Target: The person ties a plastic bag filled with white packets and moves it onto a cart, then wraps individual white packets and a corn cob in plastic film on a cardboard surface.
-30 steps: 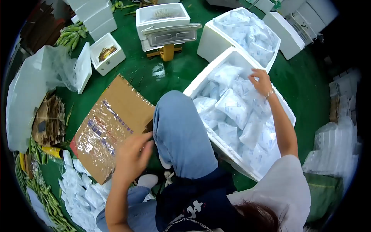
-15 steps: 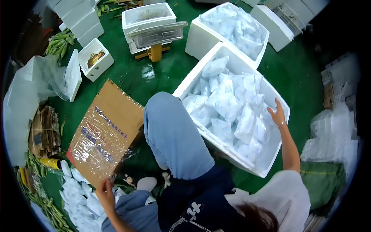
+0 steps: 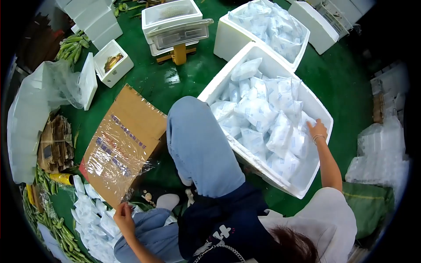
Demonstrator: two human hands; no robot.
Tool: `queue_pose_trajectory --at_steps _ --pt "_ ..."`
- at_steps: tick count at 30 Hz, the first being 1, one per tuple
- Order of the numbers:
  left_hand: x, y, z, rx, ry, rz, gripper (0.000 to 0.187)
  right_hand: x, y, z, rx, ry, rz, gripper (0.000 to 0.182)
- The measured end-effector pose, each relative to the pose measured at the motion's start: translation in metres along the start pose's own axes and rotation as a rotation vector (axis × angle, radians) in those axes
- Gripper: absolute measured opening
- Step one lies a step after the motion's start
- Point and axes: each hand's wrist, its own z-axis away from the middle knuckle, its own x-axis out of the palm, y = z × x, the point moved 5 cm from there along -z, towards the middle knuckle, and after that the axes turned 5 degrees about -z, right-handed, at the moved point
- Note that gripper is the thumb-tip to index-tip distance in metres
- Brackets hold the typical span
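Note:
My right hand (image 3: pixel 319 130) reaches over the right wall of the near white foam box (image 3: pixel 312 177). Its fingers are closed on the edge of a gel ice pack (image 3: pixel 306 122), one of several puffy white packs with blue print heaped in the box. Down at the left, my left hand (image 3: pixel 124 216) has its fingers curled together by the near corner of a cardboard box (image 3: pixel 139 107). Clear plastic film (image 3: pixel 116 175) lies wrinkled over that cardboard near these fingers. Whatever the left fingers hold is too small to make out.
A second foam box (image 3: pixel 228 44) full of packs stands behind. A scale (image 3: pixel 179 53) with a foam box is farther back. More white packs (image 3: pixel 94 221) lie at lower left beside green corn cobs (image 3: pixel 66 239). A green sack (image 3: pixel 367 206) sits at right.
My right hand has gone from spread fingers above the packs to closing on a pack at the box's right side. My left hand stays by the cardboard corner. The view has shifted slightly.

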Motion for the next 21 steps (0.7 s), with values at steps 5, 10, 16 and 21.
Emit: queue_pose_trajectory --at_steps 5,10,16,21 --pt "0.024 -0.004 -0.005 0.019 -0.033 0.082 0.018 0.02 0.031 -0.027 0.03 0.041 -0.236 0.062" --pt "0.039 -0.02 -0.008 -0.012 -0.033 0.163 0.017 -0.003 0.015 -0.003 0.046 0.416 -0.511 0.051" --pt "0.017 -0.03 0.008 -0.059 0.018 0.195 0.016 -0.003 -0.034 -0.073 -0.115 0.495 -0.402 0.047" --pt "0.016 -0.046 0.015 -0.188 0.063 -0.033 0.022 -0.003 -0.195 -0.102 -0.941 0.168 -0.038 0.043"
